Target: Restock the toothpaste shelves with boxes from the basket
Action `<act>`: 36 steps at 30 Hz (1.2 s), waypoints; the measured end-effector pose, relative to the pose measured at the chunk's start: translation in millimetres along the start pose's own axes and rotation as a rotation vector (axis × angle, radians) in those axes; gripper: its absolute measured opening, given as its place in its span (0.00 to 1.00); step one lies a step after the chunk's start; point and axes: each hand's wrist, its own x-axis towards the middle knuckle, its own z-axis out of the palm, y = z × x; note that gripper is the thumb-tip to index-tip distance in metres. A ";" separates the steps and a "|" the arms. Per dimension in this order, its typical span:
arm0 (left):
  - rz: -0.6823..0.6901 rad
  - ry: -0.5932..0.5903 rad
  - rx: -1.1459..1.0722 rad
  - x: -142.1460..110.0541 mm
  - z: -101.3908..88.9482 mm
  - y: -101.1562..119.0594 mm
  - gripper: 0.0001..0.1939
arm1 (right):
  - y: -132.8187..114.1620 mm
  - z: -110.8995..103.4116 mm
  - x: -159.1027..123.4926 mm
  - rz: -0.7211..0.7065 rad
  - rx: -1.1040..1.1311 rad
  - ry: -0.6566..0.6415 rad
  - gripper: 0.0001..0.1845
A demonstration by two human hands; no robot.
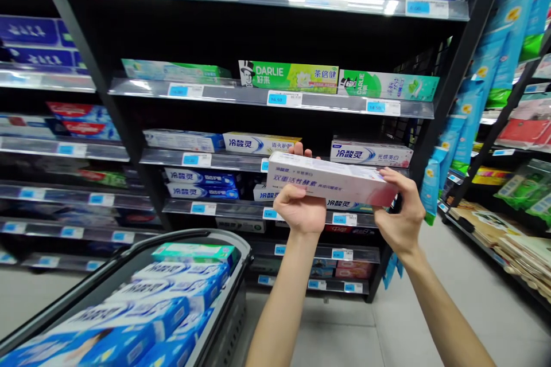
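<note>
Both hands grip a white toothpaste box [329, 179]: left hand [301, 209] at its nine o'clock end, right hand [400, 215] at three o'clock, fingers wrapped around it.

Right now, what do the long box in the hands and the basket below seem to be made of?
Long box: probably printed cardboard with a slightly glossy finish, given its sharp folded edges and printed faces. Basket: apparently moulded plastic, dark grey and smooth, with a rounded rim.

A long white toothpaste box [329, 179] with purple print and a pinkish right end is held up lengthwise in front of the shelves, tilted slightly down to the right, gripped at its left part and its right end.
</note>
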 end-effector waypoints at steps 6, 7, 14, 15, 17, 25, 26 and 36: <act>-0.087 -0.003 -0.035 0.1 -3.5 -0.1 0.38 | -0.2 0.6 -0.4 -0.077 -0.063 0.061 0.31; -0.083 -0.007 -0.041 0.0 -3.5 -0.2 0.39 | -0.1 0.7 -0.6 -0.080 -0.059 0.065 0.31; -0.082 -0.049 -0.022 -0.4 -1.8 2.7 0.42 | 0.4 -1.8 3.5 0.213 0.135 -0.028 0.26; -0.071 -0.054 -0.016 -0.7 -1.9 3.2 0.41 | 0.8 -2.6 4.5 0.274 0.179 -0.057 0.26; -0.045 -0.067 -0.007 -1.5 -2.2 3.4 0.39 | 2.2 -3.8 6.3 0.376 0.262 -0.084 0.30; 0.033 -0.199 0.202 -1.9 -6.5 -4.7 0.33 | -0.6 -4.8 14.4 0.903 0.714 0.102 0.29; 0.041 -0.243 0.262 -1.1 -7.9 -6.6 0.34 | -1.8 -6.2 16.7 0.960 0.755 0.117 0.28; 0.198 -0.445 0.819 9.7 -20.8 -11.8 0.36 | 1.4 -23.4 36.4 1.047 0.864 0.324 0.22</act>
